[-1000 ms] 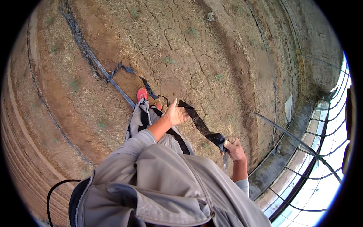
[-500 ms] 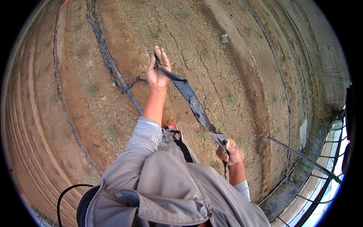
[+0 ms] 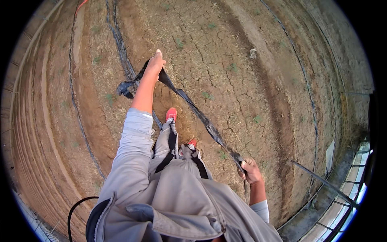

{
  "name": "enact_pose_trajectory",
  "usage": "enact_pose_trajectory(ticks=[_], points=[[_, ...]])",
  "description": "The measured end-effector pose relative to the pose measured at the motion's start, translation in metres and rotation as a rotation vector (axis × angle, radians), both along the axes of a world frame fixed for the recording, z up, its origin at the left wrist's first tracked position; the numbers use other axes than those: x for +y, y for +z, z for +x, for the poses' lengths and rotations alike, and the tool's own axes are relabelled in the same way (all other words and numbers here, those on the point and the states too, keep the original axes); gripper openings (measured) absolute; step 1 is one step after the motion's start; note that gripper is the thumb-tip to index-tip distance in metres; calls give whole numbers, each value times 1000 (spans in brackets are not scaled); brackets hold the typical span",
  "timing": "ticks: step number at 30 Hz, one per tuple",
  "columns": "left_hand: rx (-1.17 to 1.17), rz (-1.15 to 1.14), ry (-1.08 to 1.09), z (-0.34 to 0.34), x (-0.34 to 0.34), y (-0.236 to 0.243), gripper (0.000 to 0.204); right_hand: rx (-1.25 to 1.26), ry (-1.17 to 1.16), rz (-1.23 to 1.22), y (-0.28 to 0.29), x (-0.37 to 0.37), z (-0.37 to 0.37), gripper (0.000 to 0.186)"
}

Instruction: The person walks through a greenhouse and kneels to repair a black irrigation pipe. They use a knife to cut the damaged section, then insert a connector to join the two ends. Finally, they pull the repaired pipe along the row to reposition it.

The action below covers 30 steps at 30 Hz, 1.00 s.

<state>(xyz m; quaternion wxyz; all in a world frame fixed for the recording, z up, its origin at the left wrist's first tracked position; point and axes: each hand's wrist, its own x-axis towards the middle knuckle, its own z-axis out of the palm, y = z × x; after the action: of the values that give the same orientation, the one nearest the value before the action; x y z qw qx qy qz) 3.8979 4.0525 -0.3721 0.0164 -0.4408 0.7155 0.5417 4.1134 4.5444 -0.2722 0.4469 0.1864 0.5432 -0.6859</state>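
Observation:
A long, flat black plastic strip (image 3: 200, 117) stretches in a slant between my two hands, slightly twisted along its length. My left hand (image 3: 155, 66) is ahead of me at the upper end, its fingers pointing away and the strip caught around it. Past that hand, a loose black end hangs in a loop on the left side of my forearm. Nearer my body on the right, my right hand (image 3: 252, 171) is closed around the lower end, thumb on top. A thin tail dangles below it.
On the cracked, dry soil, a dark bunched line (image 3: 119, 42) runs along the left. Thinner hoses (image 3: 75, 107) lie further out on both sides. My red shoe (image 3: 171, 113) is on the ground below. A grey pole (image 3: 322, 182) slants in at the right beside a concrete edge.
My left hand has turned over and shifted left, taking the strip's upper end with it; a loop now hangs left of the forearm. My right hand stays closed, slightly further right. My leg has stepped forward.

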Motion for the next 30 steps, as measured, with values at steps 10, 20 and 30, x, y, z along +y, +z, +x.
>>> enact_pose_trajectory(ticks=[10,20,30], points=[[266,977,391,31,-52,-94,37,-137,368,225,-8,-27,-51,33],[829,1408,228,-80,-136,53,40,-7,550,-115,-24,-239,-171,33],[887,1317,203,-147,-208,126,43,115,239,-459,39,-336,-291,29]])
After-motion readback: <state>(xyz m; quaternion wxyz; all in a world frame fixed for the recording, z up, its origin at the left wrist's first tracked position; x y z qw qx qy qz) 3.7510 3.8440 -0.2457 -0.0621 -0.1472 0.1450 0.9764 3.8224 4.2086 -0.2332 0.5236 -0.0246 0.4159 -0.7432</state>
